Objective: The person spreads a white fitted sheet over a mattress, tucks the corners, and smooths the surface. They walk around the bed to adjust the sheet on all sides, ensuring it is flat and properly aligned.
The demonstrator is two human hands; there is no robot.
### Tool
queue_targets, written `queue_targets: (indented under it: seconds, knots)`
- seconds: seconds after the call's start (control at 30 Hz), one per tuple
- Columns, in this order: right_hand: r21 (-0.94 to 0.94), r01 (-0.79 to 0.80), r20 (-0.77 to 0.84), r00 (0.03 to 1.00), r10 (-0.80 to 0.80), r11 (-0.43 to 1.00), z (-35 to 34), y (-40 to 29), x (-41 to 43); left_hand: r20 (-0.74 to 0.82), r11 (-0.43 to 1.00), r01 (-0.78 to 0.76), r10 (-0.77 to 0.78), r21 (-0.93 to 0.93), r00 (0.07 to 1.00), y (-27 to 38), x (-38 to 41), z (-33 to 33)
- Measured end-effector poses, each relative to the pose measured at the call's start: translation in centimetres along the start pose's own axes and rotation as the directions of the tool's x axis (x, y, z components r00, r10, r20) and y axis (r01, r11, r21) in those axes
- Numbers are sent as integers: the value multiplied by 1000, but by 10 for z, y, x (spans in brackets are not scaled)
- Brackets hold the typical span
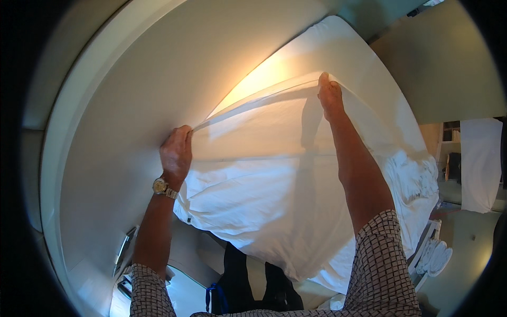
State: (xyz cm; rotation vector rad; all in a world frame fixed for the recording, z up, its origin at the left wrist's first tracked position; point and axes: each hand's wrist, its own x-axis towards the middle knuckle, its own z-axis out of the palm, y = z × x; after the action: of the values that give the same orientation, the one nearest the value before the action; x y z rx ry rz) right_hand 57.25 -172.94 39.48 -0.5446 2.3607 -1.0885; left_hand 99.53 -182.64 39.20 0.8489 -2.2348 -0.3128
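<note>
A white cloth, likely a sheet (245,174), is stretched between my hands over a bed with a white-covered mattress (340,39). My left hand (176,152), a metal-band watch (160,186) on its wrist, grips the cloth's upper left edge beside the wall. Farther up and to the right, my right hand (330,95) pinches the same edge above the mattress. The cloth's near part hangs in folds towards my legs. Bunched white fabric (412,174) lies at the bed's right side. What lies beneath the cloth is hidden.
A pale wall (119,130) runs close along the left. At the right stand open shelves (449,138) with a white cloth (479,166) hanging beside them. Lower right, folded white items (433,255) rest near a light-coloured frame. A bright surface (184,297) lies lower left.
</note>
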Motion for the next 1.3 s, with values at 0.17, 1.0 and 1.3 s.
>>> queue_targets:
  seconds: [0.17, 1.0, 1.3]
  knots:
    - [83, 30, 127, 991, -41, 996, 28, 15, -25, 102, 983, -160, 169, -93, 980, 0, 14, 31]
    - [-197, 511, 441, 808, -390, 837, 76, 203, -449, 588, 951, -310, 247, 6, 770, 30, -175, 5]
    - [-371, 197, 111, 980, -168, 907, -112, 370, -583, 602, 629, -362, -215, 687, 769, -8, -312, -58]
